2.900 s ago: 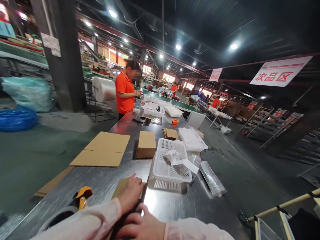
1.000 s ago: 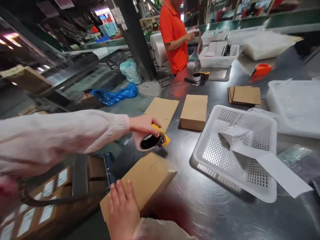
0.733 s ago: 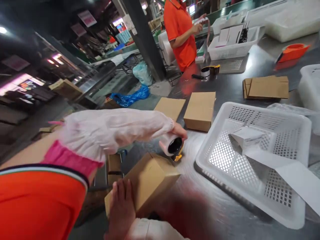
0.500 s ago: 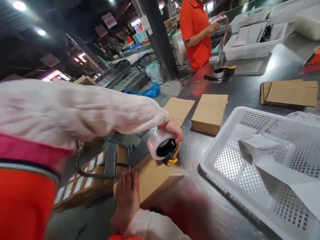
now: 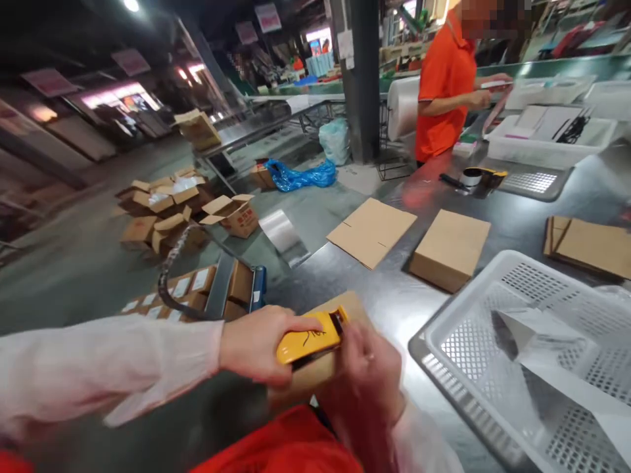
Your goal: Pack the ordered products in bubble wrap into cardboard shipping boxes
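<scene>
My left hand grips a yellow tape dispenser with black lettering, thumb along its top. Beneath the dispenser lies a brown cardboard box, partly hidden by both hands. My right hand is at the dispenser's front end, blurred, its fingers closed together; whatever they pinch is too small to make out. Just beyond, on the metal table, are a flat cardboard piece and a closed brown box.
A white perforated basket with white card pieces stands at the right. Behind it lies a stack of flattened cardboard. Another tape dispenser lies farther back, near a person in orange. Labelled boxes are below the table's left edge.
My left hand has drawn the dispenser back and turned its yellow side up. My right hand has moved from the box's left end to the dispenser's front. The view has shifted left.
</scene>
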Tool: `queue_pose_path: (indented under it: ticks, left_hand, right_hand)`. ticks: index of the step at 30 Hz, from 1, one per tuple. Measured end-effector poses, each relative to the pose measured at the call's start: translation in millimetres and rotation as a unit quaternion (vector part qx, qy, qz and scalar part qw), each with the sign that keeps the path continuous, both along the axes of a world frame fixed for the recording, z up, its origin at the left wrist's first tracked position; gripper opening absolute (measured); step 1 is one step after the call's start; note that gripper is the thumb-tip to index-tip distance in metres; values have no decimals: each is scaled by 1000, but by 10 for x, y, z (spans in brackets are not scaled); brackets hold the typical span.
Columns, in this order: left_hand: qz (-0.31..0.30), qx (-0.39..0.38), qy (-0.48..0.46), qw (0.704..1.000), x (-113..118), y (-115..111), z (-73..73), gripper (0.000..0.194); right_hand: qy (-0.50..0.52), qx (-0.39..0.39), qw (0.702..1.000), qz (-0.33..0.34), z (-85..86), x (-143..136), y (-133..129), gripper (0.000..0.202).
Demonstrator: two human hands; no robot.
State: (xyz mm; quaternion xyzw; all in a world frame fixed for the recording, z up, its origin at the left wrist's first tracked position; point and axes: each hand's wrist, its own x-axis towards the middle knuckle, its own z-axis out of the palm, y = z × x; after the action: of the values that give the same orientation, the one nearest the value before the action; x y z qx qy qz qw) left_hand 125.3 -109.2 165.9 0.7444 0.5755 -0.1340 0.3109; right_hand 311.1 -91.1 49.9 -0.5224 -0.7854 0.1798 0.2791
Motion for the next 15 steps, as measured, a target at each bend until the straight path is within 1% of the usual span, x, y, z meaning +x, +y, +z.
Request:
queue_pose_path:
  ticks: [1, 2, 4, 5, 6, 8, 10, 12, 13, 15]
  left_hand:
    - [-9, 0, 4, 1000, -14, 22, -22, 76]
    - [-17, 0, 9, 1000, -21, 51, -35, 77]
    - [-35, 5, 11, 999, -32, 113, -38, 77]
    - [-45, 10, 10, 999, -49, 133, -27, 76]
    - [-55, 14, 8, 998, -85, 135, -9, 76]
    - [-64, 15, -2, 998, -248, 57, 45, 75]
    - [-56, 5, -10, 998, -552, -164, 99, 73]
    - [-38, -9, -3, 999, -952, -505, 104, 67]
    - [-27, -16, 5, 1000, -1156, -692, 73, 64]
    - [-3, -21, 19, 1000, -1493, -1015, -69, 59]
  right_hand:
    - [-21, -35, 999, -16, 30, 37, 184, 65]
    - [-50, -91, 994, -25, 43, 34, 362, 61]
    - [-118, -228, 966, -32, 21, -58, 647, 60]
    - [-150, -281, 948, -32, -6, -125, 736, 64]
    - [-175, -309, 934, -29, -35, -190, 786, 70]
    - [-209, -318, 924, -35, -72, -287, 798, 80]
    - [-231, -305, 922, -55, -62, -331, 755, 84]
    - [-246, -304, 918, -72, -21, -347, 723, 83]
    - [-253, -304, 915, -77, 1, -354, 720, 82]
    - [-269, -300, 911, -83, 32, -375, 733, 81]
